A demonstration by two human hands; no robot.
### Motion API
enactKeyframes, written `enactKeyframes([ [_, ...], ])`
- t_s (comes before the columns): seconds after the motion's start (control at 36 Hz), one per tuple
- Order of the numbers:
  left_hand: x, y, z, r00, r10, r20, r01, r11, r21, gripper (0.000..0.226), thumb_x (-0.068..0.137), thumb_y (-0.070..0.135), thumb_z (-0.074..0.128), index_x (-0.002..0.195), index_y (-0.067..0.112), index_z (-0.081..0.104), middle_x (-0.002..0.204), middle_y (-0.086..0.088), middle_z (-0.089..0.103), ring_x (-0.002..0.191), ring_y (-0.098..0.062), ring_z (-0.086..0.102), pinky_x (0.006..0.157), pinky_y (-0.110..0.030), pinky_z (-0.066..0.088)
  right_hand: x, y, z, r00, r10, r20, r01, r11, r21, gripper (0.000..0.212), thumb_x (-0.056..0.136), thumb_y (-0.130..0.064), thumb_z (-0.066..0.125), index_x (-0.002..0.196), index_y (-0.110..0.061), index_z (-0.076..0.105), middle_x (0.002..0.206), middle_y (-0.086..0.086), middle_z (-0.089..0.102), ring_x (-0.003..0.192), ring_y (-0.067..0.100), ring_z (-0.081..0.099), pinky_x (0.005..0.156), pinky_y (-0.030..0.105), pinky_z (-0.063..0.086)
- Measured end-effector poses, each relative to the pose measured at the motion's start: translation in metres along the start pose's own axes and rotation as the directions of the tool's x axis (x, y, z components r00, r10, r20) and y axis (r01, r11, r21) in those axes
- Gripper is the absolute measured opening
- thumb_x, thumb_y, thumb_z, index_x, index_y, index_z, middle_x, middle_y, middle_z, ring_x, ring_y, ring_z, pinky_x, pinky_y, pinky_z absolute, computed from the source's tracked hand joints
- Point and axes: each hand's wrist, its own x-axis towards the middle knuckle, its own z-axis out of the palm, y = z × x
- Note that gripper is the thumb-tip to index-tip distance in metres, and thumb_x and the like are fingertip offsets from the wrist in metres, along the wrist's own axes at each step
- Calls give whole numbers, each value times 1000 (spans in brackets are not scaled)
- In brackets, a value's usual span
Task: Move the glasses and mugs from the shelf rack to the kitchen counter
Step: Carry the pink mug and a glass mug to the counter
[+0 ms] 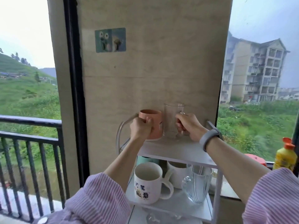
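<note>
A white shelf rack (171, 151) stands against a beige wall panel. On its top shelf sit a pink mug (153, 120) and a tall clear glass mug (171, 120). My left hand (140, 128) grips the pink mug's handle. My right hand (189, 126) grips the glass mug's handle. Both mugs look upright and seem to rest on the shelf. On the shelf below stand a white printed mug (148, 185), another white mug (177, 173) behind it, a teal cup (143, 160) partly hidden, and a clear ribbed glass (196, 186).
A curved tube handle (120, 128) rises at the rack's left end. A yellow bottle with an orange cap (285, 156) and a red lid (255, 159) stand on the sill to the right. A dark balcony railing (32, 143) lies to the left.
</note>
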Motion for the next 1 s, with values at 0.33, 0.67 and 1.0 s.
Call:
enactKeyframes([
  [0.33, -27, -3, 10, 990, 138, -13, -138, 990, 5, 38, 98, 27, 29, 83, 4, 56, 80, -8, 57, 69, -23, 53, 57, -27, 39, -22, 6, 14, 985, -142, -99, 151, 984, 98, 48, 85, -18, 44, 39, -23, 31, 34, -7, 31, 36, 14, 28, 41, 24, 26],
  [0.67, -86, -4, -30, 898, 363, -248, -383, 923, -38, 34, 97, 26, 39, 69, 9, 44, 60, 8, 47, 53, -5, 45, 47, -9, 35, -105, 7, 19, 882, -446, -151, 457, 888, 47, 40, 82, -1, 43, 47, -10, 27, 46, 3, 25, 45, 17, 23, 45, 28, 19],
  [1.0, -185, -20, -66, 880, 425, -213, -463, 868, -180, 37, 92, 37, 42, 68, 8, 44, 59, -7, 49, 51, -11, 41, 46, -31, 36, -219, 37, -10, 928, -356, -113, 372, 850, 372, 52, 85, 1, 39, 39, -23, 34, 35, -11, 29, 33, 7, 21, 40, 17, 20],
])
